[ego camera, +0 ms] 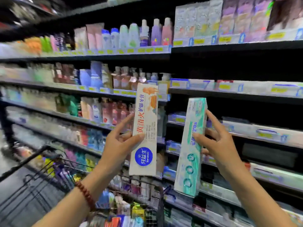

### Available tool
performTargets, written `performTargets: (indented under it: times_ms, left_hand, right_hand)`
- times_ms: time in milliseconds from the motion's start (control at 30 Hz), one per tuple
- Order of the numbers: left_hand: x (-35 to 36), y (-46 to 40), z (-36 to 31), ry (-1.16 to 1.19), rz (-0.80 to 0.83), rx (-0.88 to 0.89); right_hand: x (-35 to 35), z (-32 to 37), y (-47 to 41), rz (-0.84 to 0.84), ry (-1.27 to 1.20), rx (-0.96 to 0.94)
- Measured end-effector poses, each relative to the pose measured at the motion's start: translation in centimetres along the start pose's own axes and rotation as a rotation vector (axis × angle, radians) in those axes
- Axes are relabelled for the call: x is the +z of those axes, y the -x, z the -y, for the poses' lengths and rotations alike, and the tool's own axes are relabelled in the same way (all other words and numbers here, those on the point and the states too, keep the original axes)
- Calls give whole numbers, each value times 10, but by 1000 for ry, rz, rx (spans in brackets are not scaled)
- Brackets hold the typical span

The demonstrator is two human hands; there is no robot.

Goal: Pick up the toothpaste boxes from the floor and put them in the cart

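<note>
My left hand (119, 145) grips a white toothpaste box (145, 118) with orange print and a blue round logo, held upright in front of the shelves. My right hand (218, 145) holds a white and green toothpaste box (191, 154), also upright and slightly tilted, to the right of the first. Both boxes are at chest height, above the black wire cart (49, 163) at the lower left. The cart holds several colourful packages. A red bead bracelet sits on my left wrist.
Dark store shelves (114, 57) fill the view, stocked with bottles, tubes and boxes behind yellow price tags. The right-hand shelf section (246, 94) has darker, sparser rows. The aisle floor lies at the far left, beside the cart.
</note>
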State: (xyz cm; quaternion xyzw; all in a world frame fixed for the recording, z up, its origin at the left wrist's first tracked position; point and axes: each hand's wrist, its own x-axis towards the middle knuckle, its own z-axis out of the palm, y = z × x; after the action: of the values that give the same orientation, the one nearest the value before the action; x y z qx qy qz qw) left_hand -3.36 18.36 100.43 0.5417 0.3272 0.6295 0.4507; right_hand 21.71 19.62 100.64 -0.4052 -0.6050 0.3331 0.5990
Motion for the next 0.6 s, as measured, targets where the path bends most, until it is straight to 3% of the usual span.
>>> performTargets:
  times_ms: [367,600]
  left_hand:
    - [-228,60,-57,-144,-339,-9]
    - [-309,91,-61,-219,-430,-34]
  right_hand:
    - [247,-9,14,267,-156,29]
    - [351,-29,28,360,-197,50]
